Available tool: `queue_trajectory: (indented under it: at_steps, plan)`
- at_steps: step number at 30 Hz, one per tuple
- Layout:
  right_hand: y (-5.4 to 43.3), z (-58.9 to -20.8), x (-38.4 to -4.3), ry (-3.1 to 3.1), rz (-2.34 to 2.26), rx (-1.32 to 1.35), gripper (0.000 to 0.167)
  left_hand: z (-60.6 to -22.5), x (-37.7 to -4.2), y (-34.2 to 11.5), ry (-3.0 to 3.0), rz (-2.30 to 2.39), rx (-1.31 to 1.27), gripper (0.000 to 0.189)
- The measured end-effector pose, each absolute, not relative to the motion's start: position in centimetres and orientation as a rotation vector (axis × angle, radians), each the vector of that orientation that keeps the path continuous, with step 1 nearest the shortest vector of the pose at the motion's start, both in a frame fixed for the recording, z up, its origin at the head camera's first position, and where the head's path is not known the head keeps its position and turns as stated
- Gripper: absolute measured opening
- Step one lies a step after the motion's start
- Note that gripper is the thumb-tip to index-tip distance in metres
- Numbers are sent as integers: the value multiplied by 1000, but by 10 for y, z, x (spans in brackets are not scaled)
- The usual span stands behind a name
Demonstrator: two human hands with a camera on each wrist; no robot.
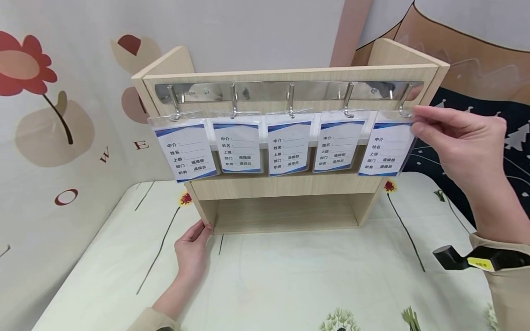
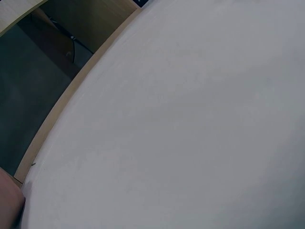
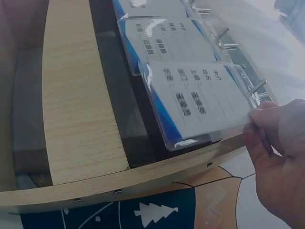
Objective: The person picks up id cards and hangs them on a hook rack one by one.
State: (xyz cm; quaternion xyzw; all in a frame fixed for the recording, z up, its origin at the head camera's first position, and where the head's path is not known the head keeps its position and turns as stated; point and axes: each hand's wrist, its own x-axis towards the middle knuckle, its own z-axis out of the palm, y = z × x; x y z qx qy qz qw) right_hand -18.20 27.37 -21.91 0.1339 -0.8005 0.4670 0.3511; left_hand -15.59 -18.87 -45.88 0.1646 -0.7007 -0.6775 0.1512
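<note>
My right hand (image 1: 465,142) pinches the upper right edge of the rightmost badge (image 1: 383,149), a clear plastic sleeve with a blue-and-white card. This badge hangs at the right-end hook (image 1: 405,99); in the right wrist view, thumb and finger meet at the badge's corner (image 3: 195,102) beside the hook. Low on the left, my left hand (image 1: 192,253) holds the bottom front corner of a pale wooden shelf unit (image 1: 285,187) between thumb and fingers. Only a bit of that hand (image 2: 9,202) enters the left wrist view.
More badges (image 1: 241,145) hang in a row from the other hooks on a metal strip (image 1: 261,91) across the unit's upper front. The unit stands on a pale flower-print cloth (image 1: 290,276). Patterned curtains (image 1: 95,92) rise behind and to the left.
</note>
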Motion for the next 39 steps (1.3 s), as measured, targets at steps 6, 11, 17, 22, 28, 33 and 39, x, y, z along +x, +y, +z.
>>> queue_trajectory:
  at_steps: [6, 11, 17, 22, 28, 33, 39]
  plan:
    - [272, -220, -185, -2012, 1100, 417, 25, -460, -157, -189, -2011, -1946, 471, 39]
    - [272, -223, -185, -1993, 1070, 438, 27, -459, -156, -188, -2010, -1944, 473, 39]
    - [273, -225, -184, -1960, 1118, 429, 25, -458, -157, -185, -1980, -1936, 464, 38]
    - [278, -229, -179, -1954, 1156, 403, 24, -457, -159, -184, -1969, -1941, 467, 37]
    - [285, -240, -166, -2029, 1116, 298, 23, -457, -159, -184, -1989, -1925, 472, 37]
    - [292, -255, -158, -2070, 1116, 328, 20, -457, -157, -186, -1997, -1910, 479, 39]
    - [295, -283, -151, -2123, 1137, 354, 22, -459, -158, -187, -1985, -1912, 477, 39]
